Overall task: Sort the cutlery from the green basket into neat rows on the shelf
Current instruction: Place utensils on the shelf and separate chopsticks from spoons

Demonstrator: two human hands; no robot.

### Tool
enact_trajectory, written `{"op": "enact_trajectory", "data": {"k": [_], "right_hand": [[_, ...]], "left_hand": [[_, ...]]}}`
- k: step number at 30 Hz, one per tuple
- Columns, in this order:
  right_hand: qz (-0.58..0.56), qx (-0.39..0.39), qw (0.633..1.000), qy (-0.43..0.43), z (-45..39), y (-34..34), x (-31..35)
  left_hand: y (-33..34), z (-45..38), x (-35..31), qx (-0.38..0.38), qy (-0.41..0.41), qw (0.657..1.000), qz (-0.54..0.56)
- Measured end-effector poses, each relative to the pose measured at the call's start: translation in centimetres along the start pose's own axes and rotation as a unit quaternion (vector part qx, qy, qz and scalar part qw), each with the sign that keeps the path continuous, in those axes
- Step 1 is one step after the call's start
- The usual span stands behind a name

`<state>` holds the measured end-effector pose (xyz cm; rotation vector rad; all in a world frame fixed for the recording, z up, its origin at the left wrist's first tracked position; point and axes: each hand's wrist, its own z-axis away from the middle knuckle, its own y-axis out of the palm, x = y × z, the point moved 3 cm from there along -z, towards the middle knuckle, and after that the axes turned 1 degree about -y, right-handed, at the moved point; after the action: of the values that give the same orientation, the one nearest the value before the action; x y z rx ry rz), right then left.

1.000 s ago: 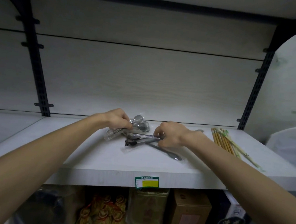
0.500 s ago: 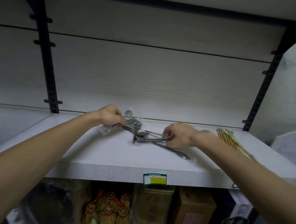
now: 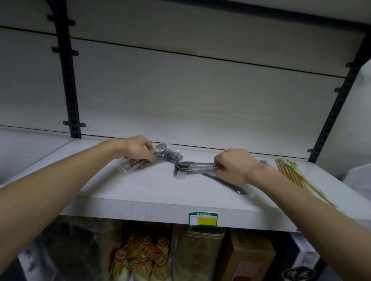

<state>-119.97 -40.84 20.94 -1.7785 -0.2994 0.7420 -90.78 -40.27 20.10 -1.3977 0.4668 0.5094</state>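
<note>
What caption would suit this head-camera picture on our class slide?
Left hand and right hand each grip wrapped spoons on a white shelf, chopsticks lying alongside.

On the pale wooden shelf (image 3: 154,191), the left hand (image 3: 138,147) grips a clear plastic-wrapped bundle of metal spoons (image 3: 163,154), while the right hand (image 3: 235,167) grips the handles of several loose steel spoons (image 3: 191,166) whose bowls point left. A dark wrapped utensil (image 3: 225,183) lies just below the right hand. A row of yellow bamboo chopsticks (image 3: 292,174) lies at the shelf's right end. A green-and-yellow price label (image 3: 203,218) sits on the front edge.
</note>
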Motion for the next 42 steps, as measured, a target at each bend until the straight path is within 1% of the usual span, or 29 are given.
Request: {"op": "enact_trajectory", "data": {"k": [2, 7, 9, 10, 11, 13, 14, 16, 18, 20, 22, 24, 26, 29, 32, 34, 36, 38, 39, 41, 42], "right_hand": [[-0.032, -0.013, 0.999, 0.025, 0.2, -0.5, -0.6], [-0.092, -0.067, 0.989, 0.094, 0.8, -2.4, -2.5], [-0.152, -0.092, 0.973, 0.15, 1.0, -3.0, -3.0], [-0.203, -0.095, 0.958, 0.177, 1.0, -3.1, -3.1], [-0.273, -0.087, 0.938, 0.194, 0.7, -3.2, -2.8], [-0.415, -0.042, 0.885, 0.206, -0.3, -3.2, -1.2], [-0.46, -0.02, 0.863, 0.209, -0.9, -3.2, -0.1], [-0.501, -0.003, 0.839, 0.209, -2.2, -3.1, 2.3], [-0.518, 0.015, 0.83, 0.207, -3.5, -2.8, 4.7], [-0.534, 0.043, 0.817, 0.213, -4.7, -2.4, 6.9], [-0.551, 0.06, 0.801, 0.226, -5.8, -1.8, 8.9], [-0.538, 0.064, 0.809, 0.228, -6.7, -1.5, 10.4], [-0.524, 0.068, 0.817, 0.232, -7.5, -1.5, 11.2], [-0.534, 0.087, 0.808, 0.232, -8.1, -2.1, 11.6], [-0.56, 0.098, 0.792, 0.222, -8.1, -2.9, 12.1], [-0.573, 0.111, 0.783, 0.214, -7.9, -3.5, 12.4], [-0.584, 0.12, 0.775, 0.209, -7.8, -4.1, 11.9], [-0.576, 0.124, 0.784, 0.194, -7.5, -4.6, 10.8], [-0.566, 0.111, 0.795, 0.19, -7.3, -4.8, 9.9], [-0.541, 0.061, 0.815, 0.198, -7.3, -4.5, 8.0], [-0.509, 0.032, 0.835, 0.205, -7.3, -4.1, 7.0]], "left_hand": [[-0.4, 0.1, 0.4, 0.021, -0.004, 1.0, -0.021], [-2.4, 0.4, 1.2, 0.01, -0.011, 0.998, -0.061], [-3.4, 0.9, 1.5, 0.037, -0.017, 0.996, -0.077], [-3.8, 1.0, 1.6, 0.046, -0.016, 0.995, -0.09], [-4.3, 1.0, 1.6, 0.045, -0.007, 0.993, -0.108], [-4.9, 0.9, 1.7, 0.025, 0.031, 0.986, -0.162], [-5.1, 0.8, 1.6, 0.015, 0.051, 0.979, -0.194], [-5.2, 0.3, 1.6, -0.018, 0.094, 0.962, -0.255], [-5.1, 0.4, 1.8, -0.068, 0.127, 0.944, -0.297], [-4.5, 0.1, 2.1, -0.109, 0.174, 0.931, -0.303], [-3.4, 0.2, 2.7, -0.117, 0.199, 0.931, -0.284], [-2.4, 0.2, 3.8, -0.117, 0.19, 0.941, -0.254], [-2.0, 0.3, 4.9, -0.122, 0.16, 0.95, -0.237], [-2.9, 0.2, 5.8, -0.116, 0.116, 0.961, -0.221], [-4.1, -0.2, 6.4, -0.108, 0.089, 0.965, -0.223], [-4.1, -0.1, 6.5, -0.091, 0.084, 0.969, -0.212], [-3.7, 0.1, 6.3, -0.065, 0.092, 0.981, -0.159], [-3.0, 0.3, 6.0, -0.043, 0.106, 0.99, -0.087], [-2.7, 0.3, 5.8, -0.049, 0.112, 0.991, -0.059], [-2.3, -0.1, 5.0, -0.082, 0.122, 0.989, -0.009], [-2.0, -0.3, 4.6, -0.095, 0.118, 0.988, 0.017]]}}
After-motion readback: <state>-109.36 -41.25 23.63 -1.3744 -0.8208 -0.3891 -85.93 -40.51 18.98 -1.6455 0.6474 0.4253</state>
